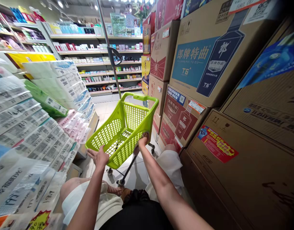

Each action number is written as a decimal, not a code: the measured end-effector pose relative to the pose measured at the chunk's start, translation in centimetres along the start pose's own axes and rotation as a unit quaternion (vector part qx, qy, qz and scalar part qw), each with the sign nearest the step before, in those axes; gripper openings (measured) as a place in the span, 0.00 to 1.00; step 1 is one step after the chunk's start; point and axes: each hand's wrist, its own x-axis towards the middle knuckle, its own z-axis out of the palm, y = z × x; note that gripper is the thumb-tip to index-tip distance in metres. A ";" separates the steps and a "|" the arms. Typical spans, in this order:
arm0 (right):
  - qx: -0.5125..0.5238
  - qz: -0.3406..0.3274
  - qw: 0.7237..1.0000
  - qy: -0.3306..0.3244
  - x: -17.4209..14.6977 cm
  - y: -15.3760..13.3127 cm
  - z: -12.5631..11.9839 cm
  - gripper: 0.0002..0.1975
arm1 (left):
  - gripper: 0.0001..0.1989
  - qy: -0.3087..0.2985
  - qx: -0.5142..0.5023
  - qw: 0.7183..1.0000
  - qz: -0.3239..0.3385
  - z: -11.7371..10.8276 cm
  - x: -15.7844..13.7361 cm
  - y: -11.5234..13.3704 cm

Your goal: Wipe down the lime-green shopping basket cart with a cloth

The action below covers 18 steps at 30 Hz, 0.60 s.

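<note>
A lime-green plastic shopping cart (123, 127) with a latticed basket stands tilted in front of me between my knees. My left hand (99, 156) is at the near left corner of its rim, thumb over the edge and the other fingers stretched along the outside. On the right outer side of the basket, my right hand (143, 140) is closed with its fingers curled against the plastic. A brownish, cloth-like piece (136, 150) hangs just below that hand; its upper part is hidden by the fingers. The basket's inside holds no goods that I can see.
Stacked wrapped paper packs (36, 127) rise close on the left. Tall cardboard cartons (197, 57) crowd the right side. A grey pole (110, 48) with a dark handle stands behind the cart, before shelves of small goods (101, 51). Pale floor tiles (106, 110) lie between.
</note>
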 end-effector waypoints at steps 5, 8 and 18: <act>0.050 0.026 0.998 0.039 -0.7 -2.4 1.7 0.31 | 0.26 0.045 -0.006 0.998 0.052 0.5 -0.6 0.3; 0.082 0.059 0.995 0.018 -2.9 -2.0 1.6 0.32 | 0.24 0.041 -0.007 0.997 0.064 1.1 -0.9 0.4; 0.073 0.002 0.997 0.007 -2.5 -4.0 1.5 0.30 | 0.19 0.042 -0.039 0.996 0.063 1.9 -2.2 2.2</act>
